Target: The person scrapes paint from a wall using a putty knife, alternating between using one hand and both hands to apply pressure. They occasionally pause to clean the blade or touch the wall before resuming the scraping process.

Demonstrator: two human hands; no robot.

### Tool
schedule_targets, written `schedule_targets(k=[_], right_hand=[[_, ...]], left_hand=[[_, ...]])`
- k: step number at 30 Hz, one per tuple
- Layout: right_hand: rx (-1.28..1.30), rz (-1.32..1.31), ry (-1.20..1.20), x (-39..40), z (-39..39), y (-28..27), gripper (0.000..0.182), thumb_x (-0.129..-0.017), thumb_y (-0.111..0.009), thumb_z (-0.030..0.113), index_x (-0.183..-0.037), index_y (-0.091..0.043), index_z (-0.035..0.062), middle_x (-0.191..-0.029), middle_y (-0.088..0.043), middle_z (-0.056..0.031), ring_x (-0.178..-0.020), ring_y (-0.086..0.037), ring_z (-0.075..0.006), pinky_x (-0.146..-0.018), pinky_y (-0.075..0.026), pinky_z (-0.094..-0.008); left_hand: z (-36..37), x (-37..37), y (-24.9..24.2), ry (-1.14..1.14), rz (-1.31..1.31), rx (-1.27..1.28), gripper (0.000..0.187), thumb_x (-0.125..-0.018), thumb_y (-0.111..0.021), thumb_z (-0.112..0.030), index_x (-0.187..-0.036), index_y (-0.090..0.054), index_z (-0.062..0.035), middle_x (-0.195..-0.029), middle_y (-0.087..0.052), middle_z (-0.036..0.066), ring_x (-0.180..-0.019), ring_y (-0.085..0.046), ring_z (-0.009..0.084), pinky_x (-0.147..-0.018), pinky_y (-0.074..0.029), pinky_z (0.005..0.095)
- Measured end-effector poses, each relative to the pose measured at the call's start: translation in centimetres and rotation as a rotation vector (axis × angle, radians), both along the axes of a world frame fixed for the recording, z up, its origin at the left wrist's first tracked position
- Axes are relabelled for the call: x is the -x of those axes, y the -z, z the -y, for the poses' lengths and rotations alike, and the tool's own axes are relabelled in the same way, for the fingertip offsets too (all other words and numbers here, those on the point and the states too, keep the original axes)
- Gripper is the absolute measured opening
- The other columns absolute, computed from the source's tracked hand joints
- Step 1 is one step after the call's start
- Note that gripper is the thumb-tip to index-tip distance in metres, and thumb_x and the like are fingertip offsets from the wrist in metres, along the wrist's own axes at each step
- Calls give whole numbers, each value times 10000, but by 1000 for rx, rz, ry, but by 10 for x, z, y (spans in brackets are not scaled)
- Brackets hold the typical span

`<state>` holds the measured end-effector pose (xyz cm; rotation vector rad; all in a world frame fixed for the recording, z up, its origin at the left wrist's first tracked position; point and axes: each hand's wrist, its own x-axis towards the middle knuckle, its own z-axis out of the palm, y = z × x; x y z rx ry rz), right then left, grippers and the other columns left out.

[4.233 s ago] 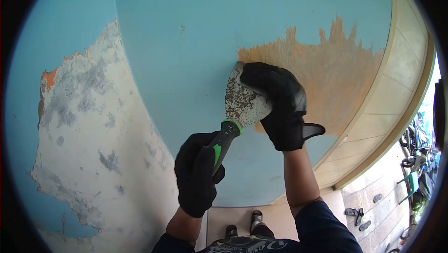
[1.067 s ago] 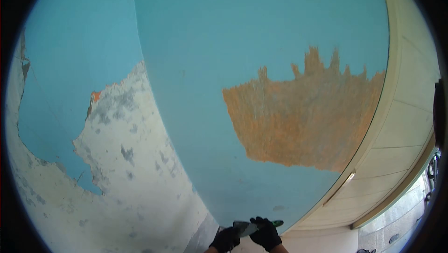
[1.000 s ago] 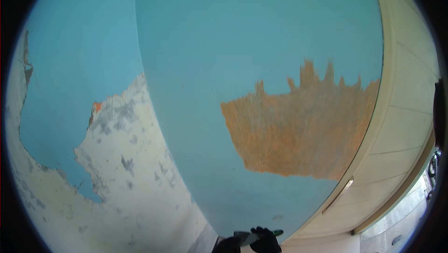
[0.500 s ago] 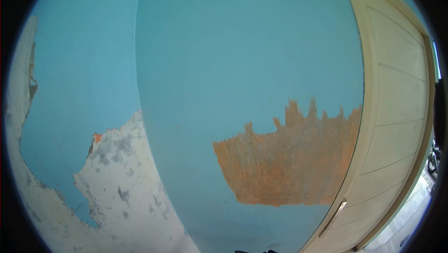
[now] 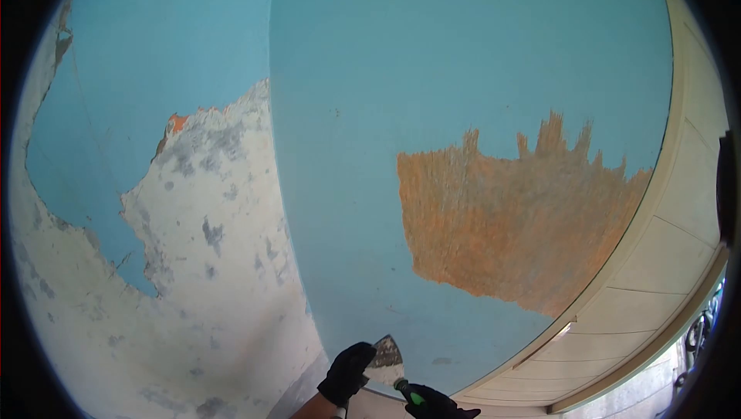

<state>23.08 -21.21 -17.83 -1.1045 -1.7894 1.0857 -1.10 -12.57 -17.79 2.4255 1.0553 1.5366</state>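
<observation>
My right hand (image 5: 434,402), in a black glove with a green patch, is closed round the handle of a scraper (image 5: 387,359) at the bottom of the view. Its wide blade points up and is dark with smears, paler near the handle. Against the blade's left edge is my left hand (image 5: 349,373), also black-gloved, its fingers bunched together on the metal. Both hands are low in front of the blue wall (image 5: 471,40). Above them to the right, a bare orange-brown patch (image 5: 509,222) with a ragged top edge shows in the paint.
To the left, the adjoining wall has a large whitish, grey-blotched area (image 5: 231,210) with jagged paint edges. A cream door (image 5: 679,257) in its frame (image 5: 629,257) borders the blue wall on the right. Dark clutter (image 5: 698,334) appears beyond the door, lower right.
The view has tilted down and turned left, so the walls appear higher and further right. Both gloved hands and the scraper have come into view; before, only dark tips showed at the bottom edge.
</observation>
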Motion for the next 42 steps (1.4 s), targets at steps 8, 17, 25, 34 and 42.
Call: schedule_targets(k=[8, 17, 25, 34, 42], right_hand=[[408, 187, 30, -3, -9, 29, 491, -892, -692, 75, -1360, -546, 46, -1323, -589, -153, -1219, -562, -311, -983, -481, -394], [-379, 321, 714, -48, -3, -42, 993, -729, -760, 119, -1541, -198, 9, -1566, -230, -291, -1457, -240, -432, -1160, -256, -488], [-276, 596, 843, -63, -59, -47, 1186, -752, -805, 355, -1547, 1, 1, -1522, 59, -438, -1437, 63, -573, -1148, -164, -610], [266, 802, 735, -63, -88, -62, 1326, -766, -640, 700, -1469, 121, -127, -1416, 205, -524, -1346, 206, -660, -1070, 62, -737], [-136, 548, 679, -84, -48, -42, 1170, -755, -807, 351, -1551, -8, 38, -1510, 159, -428, -1434, 126, -549, -1137, -78, -632]], left_hand=[[31, -63, -22, 641, 635, 1216, 356, -1050, -448, -240, -1283, -544, 10, -1145, -671, 129, -1070, -636, 220, -917, -516, 363], [34, -40, -46, 238, 591, 1311, 461, -1010, -529, -313, -1349, -467, -7, -720, -621, 44, -684, -630, 135, -659, -516, 284], [47, -43, -26, 302, 765, 1076, 615, -926, -561, -61, -1469, -279, 1, -776, -554, 27, -705, -569, 119, -660, -491, 283], [41, -46, -24, 200, 591, 997, 563, -953, -531, -93, -1454, -303, 28, -750, -525, -2, -642, -520, 82, -607, -459, 252], [46, -56, -42, 119, 167, 815, 660, -900, -561, -28, -1490, -266, -22, -868, -565, 87, -775, -599, 224, -721, -506, 356]])
